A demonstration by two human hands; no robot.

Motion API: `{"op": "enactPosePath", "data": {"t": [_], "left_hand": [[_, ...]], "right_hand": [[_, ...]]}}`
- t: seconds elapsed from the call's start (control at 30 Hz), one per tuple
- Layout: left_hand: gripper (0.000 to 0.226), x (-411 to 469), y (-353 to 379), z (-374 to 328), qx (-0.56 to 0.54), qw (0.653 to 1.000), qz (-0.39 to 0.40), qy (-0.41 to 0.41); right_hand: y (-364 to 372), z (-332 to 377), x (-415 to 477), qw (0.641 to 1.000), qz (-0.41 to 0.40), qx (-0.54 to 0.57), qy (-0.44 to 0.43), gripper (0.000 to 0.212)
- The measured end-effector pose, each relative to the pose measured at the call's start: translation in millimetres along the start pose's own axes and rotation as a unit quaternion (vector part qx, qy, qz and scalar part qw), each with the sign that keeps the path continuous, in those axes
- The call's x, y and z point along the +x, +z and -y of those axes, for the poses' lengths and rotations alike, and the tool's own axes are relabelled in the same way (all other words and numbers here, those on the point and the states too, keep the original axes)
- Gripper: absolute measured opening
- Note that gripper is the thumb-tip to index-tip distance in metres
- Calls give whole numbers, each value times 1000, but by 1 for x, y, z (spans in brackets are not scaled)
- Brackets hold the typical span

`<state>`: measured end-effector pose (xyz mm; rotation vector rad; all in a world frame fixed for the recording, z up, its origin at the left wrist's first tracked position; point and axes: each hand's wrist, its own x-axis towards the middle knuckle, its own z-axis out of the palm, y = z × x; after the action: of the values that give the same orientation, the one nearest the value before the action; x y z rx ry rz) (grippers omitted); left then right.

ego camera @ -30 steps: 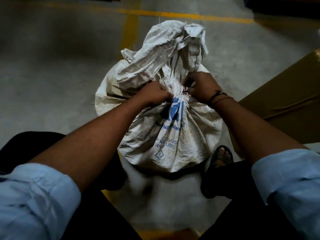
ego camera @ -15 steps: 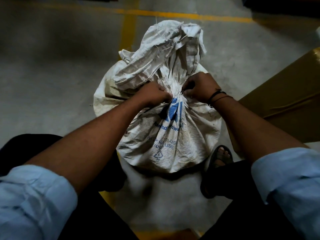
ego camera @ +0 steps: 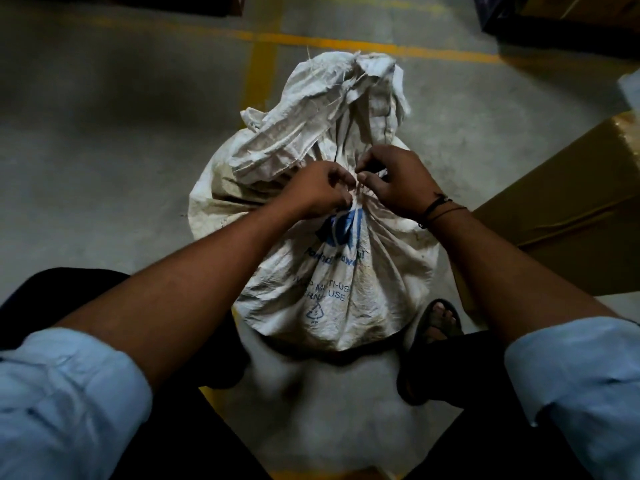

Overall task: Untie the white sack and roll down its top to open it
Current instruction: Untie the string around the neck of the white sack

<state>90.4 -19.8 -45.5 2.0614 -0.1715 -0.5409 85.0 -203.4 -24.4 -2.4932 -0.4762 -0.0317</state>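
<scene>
A dirty white woven sack (ego camera: 346, 289) with blue print stands on the concrete floor between my knees. Its neck is gathered tight, and the loose crumpled top (ego camera: 332, 109) flops away from me above the gather. A thin dark tie (ego camera: 360, 188) circles the neck. My left hand (ego camera: 317, 192) pinches at the tie from the left with curled fingers. My right hand (ego camera: 398, 181) pinches it from the right, thumb and fingers closed on the string. The knot itself is mostly hidden between my fingertips.
A brown cardboard box (ego camera: 571, 209) lies close on the right of the sack. My sandalled right foot (ego camera: 440, 320) rests beside the sack's base. Yellow floor lines (ego camera: 263, 64) run behind the sack. Dark objects (ego camera: 554, 22) sit at the far right.
Both hands have shifted slightly on the neck. The right hand's fingers have opened out from a fist into a pinch at the tie. The sack has stayed in place.
</scene>
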Motion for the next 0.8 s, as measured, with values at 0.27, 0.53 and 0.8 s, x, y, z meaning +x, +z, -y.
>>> {"op": "enactPosePath", "data": {"t": [0.27,0.53,0.8], "left_hand": [[17,-1,5,2,87,992,-87,34],[7,9,2,7,-41,997,-64,-7],[6,15,6,13,-69,997,-44,-11]], "right_hand": [[6,13,-1,987,-12,158,37,14],[23,8,4,951,-81,204,218,36],[15,-1,5,966,20,-33,257,20]]}}
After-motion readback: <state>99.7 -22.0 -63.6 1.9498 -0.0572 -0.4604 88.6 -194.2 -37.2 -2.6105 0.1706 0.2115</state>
